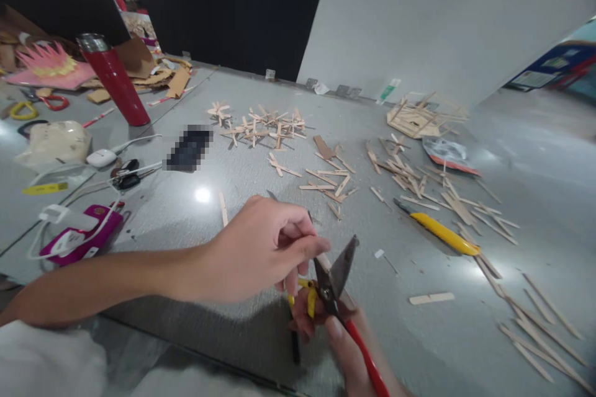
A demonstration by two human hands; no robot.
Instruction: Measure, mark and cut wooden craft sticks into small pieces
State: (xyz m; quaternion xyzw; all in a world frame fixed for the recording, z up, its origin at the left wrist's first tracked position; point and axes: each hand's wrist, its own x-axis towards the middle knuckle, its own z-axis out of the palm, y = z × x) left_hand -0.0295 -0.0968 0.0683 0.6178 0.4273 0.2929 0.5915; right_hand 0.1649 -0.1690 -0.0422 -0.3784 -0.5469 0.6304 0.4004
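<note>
The person wears something white and soft. A loose white sleeve (pixel 44 356) sits by the elbow, all crumpled with little folds — plain, with shadowy grey creases. More pale cloth (pixel 200 381) shows at the bottom edge, a bit blurry. Past the sleeve, the left arm (pixel 135 282) is bare and gets thinner toward the wrist. The left hand (pixel 265 248) is bare too — and so is the right hand (pixel 343 347), which shows only partly.
</note>
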